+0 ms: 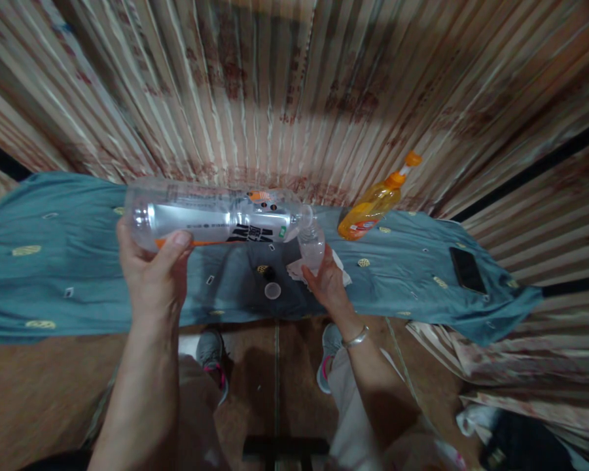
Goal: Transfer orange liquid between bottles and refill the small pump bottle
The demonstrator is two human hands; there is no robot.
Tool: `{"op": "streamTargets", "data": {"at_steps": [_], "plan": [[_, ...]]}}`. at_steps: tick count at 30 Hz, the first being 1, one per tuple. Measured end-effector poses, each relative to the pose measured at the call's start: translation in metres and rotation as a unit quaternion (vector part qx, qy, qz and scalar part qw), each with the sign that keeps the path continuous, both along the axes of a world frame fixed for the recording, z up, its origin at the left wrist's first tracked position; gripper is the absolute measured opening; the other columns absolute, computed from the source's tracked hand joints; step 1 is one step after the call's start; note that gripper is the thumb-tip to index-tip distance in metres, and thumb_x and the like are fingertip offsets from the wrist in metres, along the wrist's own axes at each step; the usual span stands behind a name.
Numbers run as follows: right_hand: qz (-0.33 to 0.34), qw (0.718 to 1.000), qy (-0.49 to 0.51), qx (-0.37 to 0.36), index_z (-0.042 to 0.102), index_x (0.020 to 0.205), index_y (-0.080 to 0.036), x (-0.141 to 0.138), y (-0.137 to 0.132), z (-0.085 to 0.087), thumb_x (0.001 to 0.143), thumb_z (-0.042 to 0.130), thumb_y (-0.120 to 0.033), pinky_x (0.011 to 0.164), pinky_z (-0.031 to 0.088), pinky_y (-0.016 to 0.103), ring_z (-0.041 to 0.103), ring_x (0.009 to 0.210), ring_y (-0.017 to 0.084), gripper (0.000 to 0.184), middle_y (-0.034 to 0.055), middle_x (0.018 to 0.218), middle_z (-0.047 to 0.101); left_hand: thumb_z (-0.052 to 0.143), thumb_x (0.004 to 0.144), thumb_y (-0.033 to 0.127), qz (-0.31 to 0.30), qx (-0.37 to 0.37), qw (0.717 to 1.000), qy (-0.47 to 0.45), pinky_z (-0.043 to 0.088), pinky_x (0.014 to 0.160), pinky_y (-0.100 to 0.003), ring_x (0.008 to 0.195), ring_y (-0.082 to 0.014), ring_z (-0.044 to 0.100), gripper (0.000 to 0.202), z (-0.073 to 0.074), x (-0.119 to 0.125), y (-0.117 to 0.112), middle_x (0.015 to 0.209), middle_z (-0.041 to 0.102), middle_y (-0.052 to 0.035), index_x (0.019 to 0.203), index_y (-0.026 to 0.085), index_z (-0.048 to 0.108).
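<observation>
My left hand (158,275) is wrapped round the base end of a large clear plastic bottle (216,217) with a silver label. The bottle lies nearly level in the air, its mouth pointing right. In my right hand (328,278) is a small clear plastic bottle (312,246), held with its top tilted up against the big bottle's mouth. Whether liquid is passing between them I cannot tell. Beneath my right hand lies a crumpled white tissue (343,271). A small round translucent cap (272,290) rests on the cloth just left of it, beside a small black object (268,273).
A teal patterned cloth (93,275) covers the narrow table. An orange dish soap bottle (372,208) with its orange cap raised stands at the back right. Farther right lies a black phone (467,269). Pleated curtains (255,98) hang behind and at the sides.
</observation>
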State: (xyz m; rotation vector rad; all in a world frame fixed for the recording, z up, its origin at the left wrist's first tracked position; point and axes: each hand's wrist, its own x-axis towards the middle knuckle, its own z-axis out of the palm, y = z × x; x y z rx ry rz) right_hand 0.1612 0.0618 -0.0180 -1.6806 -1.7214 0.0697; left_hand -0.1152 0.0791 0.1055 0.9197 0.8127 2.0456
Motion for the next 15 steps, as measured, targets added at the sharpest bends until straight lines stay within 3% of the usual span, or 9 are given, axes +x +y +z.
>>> {"op": "streamTargets", "data": {"at_steps": [15], "plan": [[-0.004,1.000,0.004,0.002,0.042,0.150,-0.007,0.0000,0.0002,-0.0008,0.088,0.066,-0.025,0.103,0.057,0.060,0.071,0.118,0.039,0.069,0.0285,0.131,0.070,0.095,0.044,0.019,0.011,0.000,1.000,0.029,0.048,0.058,-0.019,0.072,-0.0106,0.058,0.054,0.0038,0.0026,-0.0039,0.085,0.068,0.0049,0.090,0.026,0.067]]}}
